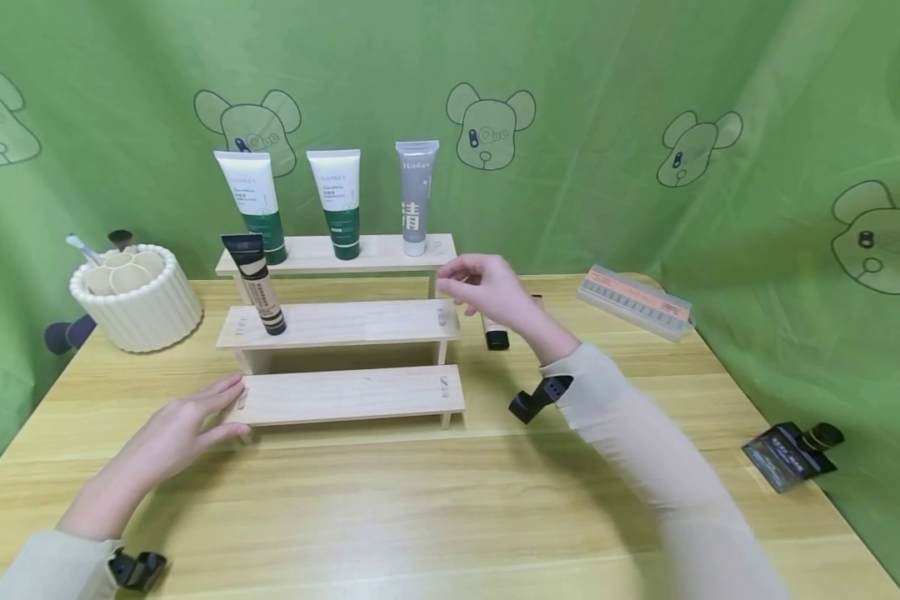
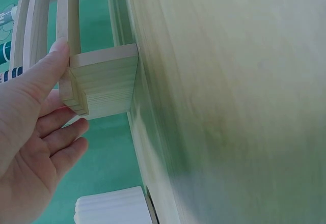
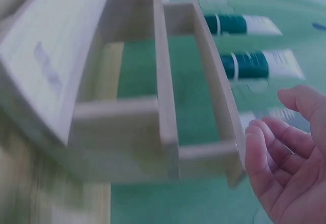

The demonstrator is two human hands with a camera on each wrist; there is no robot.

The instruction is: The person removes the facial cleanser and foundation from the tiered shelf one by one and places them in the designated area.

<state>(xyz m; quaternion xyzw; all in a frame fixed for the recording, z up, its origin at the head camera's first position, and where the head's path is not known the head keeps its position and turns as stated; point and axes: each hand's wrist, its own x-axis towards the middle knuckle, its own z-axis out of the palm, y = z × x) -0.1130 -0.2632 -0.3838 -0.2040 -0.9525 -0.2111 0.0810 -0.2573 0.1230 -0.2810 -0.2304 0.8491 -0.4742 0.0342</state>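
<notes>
A three-tier wooden display shelf (image 1: 345,393) stands on the table. My left hand (image 1: 172,429) holds the left end of its lowest board, thumb at the front edge; the left wrist view shows the thumb (image 2: 48,68) against the wood and fingers behind it. Beside the right end of the upper tiers, my right hand (image 1: 491,287) hangs in the air with loosely bent fingers and nothing in them. On the top tier stand two white-and-green tubes (image 1: 248,196) and a grey tube (image 1: 417,192). A black-and-beige tube (image 1: 261,287) stands at the left of the middle tier.
Another dark-capped tube (image 1: 497,337) lies right of the shelf, partly behind my right forearm. A white ribbed holder (image 1: 142,304) with brushes stands at the left. A clear lidded case (image 1: 635,304) lies back right, and a dark box-shaped item (image 1: 783,458) at the right edge.
</notes>
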